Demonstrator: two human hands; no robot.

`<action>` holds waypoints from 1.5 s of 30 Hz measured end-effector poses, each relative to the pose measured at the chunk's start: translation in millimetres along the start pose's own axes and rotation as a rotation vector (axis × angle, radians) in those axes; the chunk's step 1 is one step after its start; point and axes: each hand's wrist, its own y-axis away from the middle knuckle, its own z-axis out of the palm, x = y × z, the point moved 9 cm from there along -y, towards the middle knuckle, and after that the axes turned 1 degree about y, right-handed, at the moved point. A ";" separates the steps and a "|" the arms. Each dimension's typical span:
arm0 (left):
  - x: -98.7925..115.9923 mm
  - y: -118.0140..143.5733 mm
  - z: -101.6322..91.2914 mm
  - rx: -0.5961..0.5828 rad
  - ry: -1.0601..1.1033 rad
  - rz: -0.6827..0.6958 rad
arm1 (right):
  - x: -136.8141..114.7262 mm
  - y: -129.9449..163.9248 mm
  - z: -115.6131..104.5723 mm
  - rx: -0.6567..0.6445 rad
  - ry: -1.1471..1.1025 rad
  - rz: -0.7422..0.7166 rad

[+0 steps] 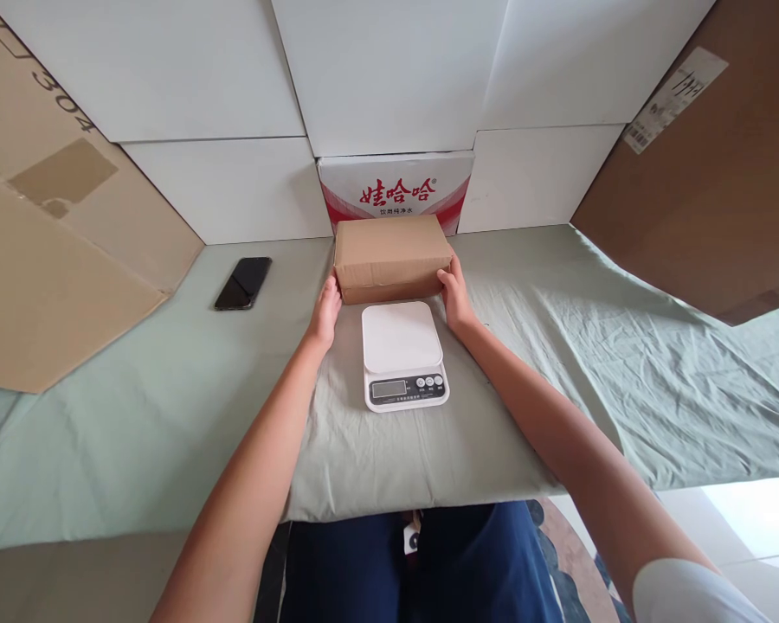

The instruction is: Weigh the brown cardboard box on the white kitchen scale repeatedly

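Observation:
A small brown cardboard box [391,255] stands on the pale green cloth [169,407], just behind a white kitchen scale [402,350]. My left hand [325,313] presses against the box's left end. At its right end, my right hand [455,294] has its fingers wrapped around the lower corner. Both hands grip the box between them. The scale's platform is bare and its display faces me.
A black phone [243,282] lies on the cloth to the left. A red-and-white printed carton [395,192] stands behind the box against white panels. Large cardboard sheets lean at the left [52,260] and right [720,182].

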 end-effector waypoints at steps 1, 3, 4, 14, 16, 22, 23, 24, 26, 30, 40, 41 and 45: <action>2.9 -0.2 0.7 -0.007 0.002 0.023 | -0.9 -1.3 -0.4 0.009 -0.015 -0.015; 9.6 -0.2 2.6 -0.026 0.006 0.065 | -2.1 -4.0 -0.4 0.017 -0.047 -0.034; 12.3 -0.1 3.3 -0.032 0.006 0.075 | -2.3 -5.2 0.3 0.014 -0.054 -0.034; 38.7 12.9 5.6 -0.036 -0.061 0.122 | -37.4 10.7 8.2 -0.027 -0.009 -0.088; 52.7 25.4 5.8 -0.036 -0.075 0.154 | -53.4 23.1 10.4 -0.040 0.030 -0.111; 92.3 89.0 21.7 -0.037 -0.101 0.221 | -93.6 71.3 6.4 -0.035 0.098 -0.169; 94.4 100.6 25.0 -0.027 -0.108 0.221 | -96.5 79.6 3.4 -0.027 0.097 -0.179; 95.3 111.8 28.3 -0.018 -0.118 0.226 | -98.0 87.8 0.3 -0.021 0.093 -0.185; 94.8 131.5 34.2 -0.011 -0.144 0.250 | -96.7 103.2 -5.5 -0.014 0.076 -0.185; 86.3 154.6 37.9 -0.014 -0.193 0.285 | -87.5 126.0 -13.6 0.024 0.032 -0.154; 74.0 159.5 25.6 0.015 -0.195 0.235 | -80.3 138.6 -8.4 0.044 0.107 -0.115; 74.1 159.5 25.8 0.014 -0.194 0.235 | -80.9 138.8 -8.6 0.047 0.104 -0.118; 74.4 159.6 26.8 -0.001 -0.190 0.243 | -80.3 137.6 -10.4 0.055 0.074 -0.118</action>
